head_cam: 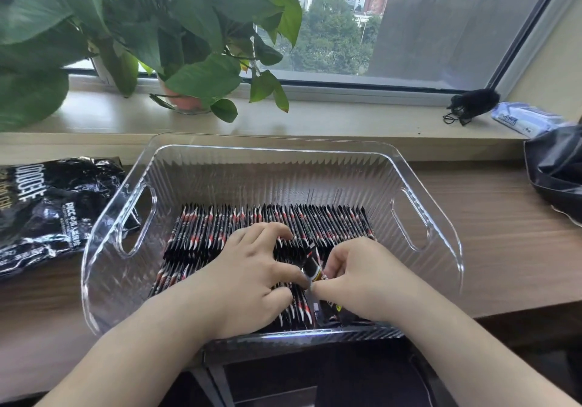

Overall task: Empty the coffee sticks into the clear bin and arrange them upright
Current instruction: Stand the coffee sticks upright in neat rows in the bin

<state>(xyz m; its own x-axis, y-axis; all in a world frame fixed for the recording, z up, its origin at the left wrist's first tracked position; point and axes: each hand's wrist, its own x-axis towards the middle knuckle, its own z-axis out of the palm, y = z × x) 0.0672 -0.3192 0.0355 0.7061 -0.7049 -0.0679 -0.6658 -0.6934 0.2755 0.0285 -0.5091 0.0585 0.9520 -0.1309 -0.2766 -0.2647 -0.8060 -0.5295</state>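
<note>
A clear ribbed bin (419,186) with cut-out handles stands on the wooden desk. Inside it, several black, red and white coffee sticks (315,220) stand packed on edge in rows across the floor. My left hand (248,277) rests on the rows with its fingers spread and bent, the thumb near one raised stick. My right hand (356,277) pinches that single coffee stick (313,263) between thumb and fingers, holding it tilted above the front rows. The sticks under both hands are hidden.
A crumpled black coffee bag (47,208) lies flat left of the bin. A potted green plant (185,60) sits on the window sill behind. At the right are a black bag (557,167), a wipes pack (522,118) and a small black object (472,104).
</note>
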